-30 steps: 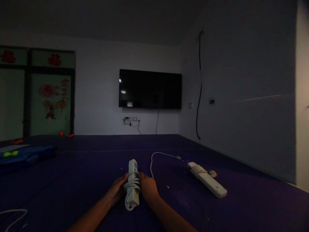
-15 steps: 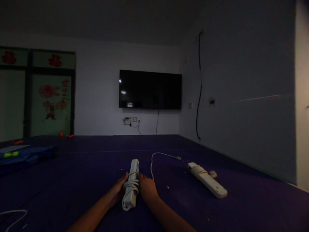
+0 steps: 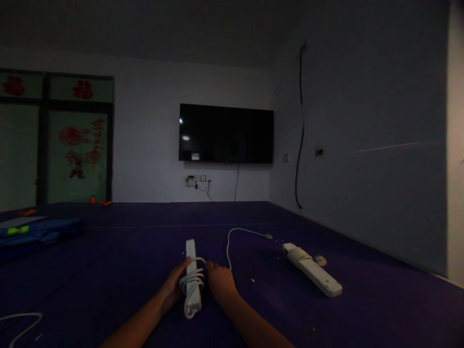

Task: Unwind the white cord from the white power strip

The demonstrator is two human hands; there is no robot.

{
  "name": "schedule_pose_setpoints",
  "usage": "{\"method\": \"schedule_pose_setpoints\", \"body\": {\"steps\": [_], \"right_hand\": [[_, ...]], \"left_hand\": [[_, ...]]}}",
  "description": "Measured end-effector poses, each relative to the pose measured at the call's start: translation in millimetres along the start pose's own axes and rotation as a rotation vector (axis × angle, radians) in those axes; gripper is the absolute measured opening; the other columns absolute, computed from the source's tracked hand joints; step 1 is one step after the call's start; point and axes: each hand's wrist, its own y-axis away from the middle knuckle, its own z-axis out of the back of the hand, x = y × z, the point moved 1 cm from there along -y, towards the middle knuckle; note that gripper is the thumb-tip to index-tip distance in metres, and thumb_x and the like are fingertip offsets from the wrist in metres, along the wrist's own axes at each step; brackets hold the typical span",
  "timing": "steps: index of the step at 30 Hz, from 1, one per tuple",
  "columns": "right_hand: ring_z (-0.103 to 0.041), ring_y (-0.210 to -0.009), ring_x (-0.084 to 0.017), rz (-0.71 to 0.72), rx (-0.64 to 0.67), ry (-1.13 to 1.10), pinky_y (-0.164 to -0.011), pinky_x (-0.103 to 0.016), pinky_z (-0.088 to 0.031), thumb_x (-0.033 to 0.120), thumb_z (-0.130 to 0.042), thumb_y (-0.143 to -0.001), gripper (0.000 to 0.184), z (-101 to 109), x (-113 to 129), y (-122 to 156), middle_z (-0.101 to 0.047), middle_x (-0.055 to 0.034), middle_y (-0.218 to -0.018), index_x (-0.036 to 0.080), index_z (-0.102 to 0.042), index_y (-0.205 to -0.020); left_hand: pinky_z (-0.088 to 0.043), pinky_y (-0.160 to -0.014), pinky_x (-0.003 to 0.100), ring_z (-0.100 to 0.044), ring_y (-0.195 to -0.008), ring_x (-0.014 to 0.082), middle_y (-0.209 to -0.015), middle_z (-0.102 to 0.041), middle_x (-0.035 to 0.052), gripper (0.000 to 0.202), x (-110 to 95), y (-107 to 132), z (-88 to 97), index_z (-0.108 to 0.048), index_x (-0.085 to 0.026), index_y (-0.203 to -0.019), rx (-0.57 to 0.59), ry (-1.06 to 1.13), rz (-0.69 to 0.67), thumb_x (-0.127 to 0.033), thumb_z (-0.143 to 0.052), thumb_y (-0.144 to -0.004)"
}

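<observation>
A white power strip with its cord wound round the middle stands on its edge on the dark purple floor mat. My left hand grips it from the left and my right hand from the right, fingers curled against the wound cord. The loose end of the cord runs from my right hand back and to the right, ending in a plug.
A second white power strip with wound cord lies to the right, a small pale object beside it. A white cable loops at bottom left. A blue bag lies far left. A wall-mounted television faces me; a wall runs along the right.
The power strip has been turned from lying flat, sockets up, onto its narrow edge, and has shifted slightly left. Both hands stayed on it.
</observation>
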Motion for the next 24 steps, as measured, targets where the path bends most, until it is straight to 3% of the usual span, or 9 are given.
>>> {"method": "schedule_pose_setpoints", "body": {"steps": [4,8,16,24], "right_hand": [[-0.064,-0.07,-0.02,-0.029,-0.003,0.017,-0.057,-0.028,-0.047,0.01,-0.034,-0.085,0.023,-0.7,-1.5,-0.1,-0.064,-0.0102,-0.084,0.016,-0.052,-0.098],[-0.064,-0.071,-0.021,-0.047,-0.024,0.027,-0.056,-0.029,-0.047,0.009,-0.034,-0.085,0.025,-0.1,-2.5,0.3,-0.064,-0.0099,-0.086,0.017,-0.053,-0.098],[-0.064,-0.072,-0.02,-0.062,0.0,0.013,-0.057,-0.027,-0.047,0.008,-0.037,-0.084,0.024,2.6,-4.1,-0.4,-0.064,-0.0105,-0.089,0.017,-0.054,-0.098],[-0.064,-0.075,-0.021,-0.072,-0.006,0.037,-0.059,-0.029,-0.047,0.007,-0.04,-0.083,0.025,1.9,-7.0,-0.8,-0.064,-0.0102,-0.088,0.017,-0.056,-0.1]], "left_hand": [[-0.049,-0.06,0.029,-0.061,-0.053,0.016,-0.064,-0.066,0.0044,0.03,-2.2,6.6,-4.2,-0.061,-0.01,-0.093,-0.028,-0.016,-0.003,-0.033,-0.059,-0.074],[-0.049,-0.065,0.031,-0.062,-0.058,0.0187,-0.069,-0.067,0.0074,0.037,-3.5,9.6,-7.7,-0.06,-0.009,-0.1,0.035,-0.059,0.002,-0.037,-0.056,-0.075],[-0.047,-0.069,0.032,-0.063,-0.065,0.0202,-0.075,-0.068,0.0097,0.041,-5.8,5.2,-5.9,-0.059,-0.007,-0.098,0.153,-0.059,0.032,-0.042,-0.051,-0.078],[-0.047,-0.07,0.031,-0.064,-0.063,0.0194,-0.071,-0.069,0.0085,0.034,-6.5,7.4,-6.4,-0.061,-0.007,-0.089,0.097,-0.025,0.009,-0.038,-0.054,-0.076]]}}
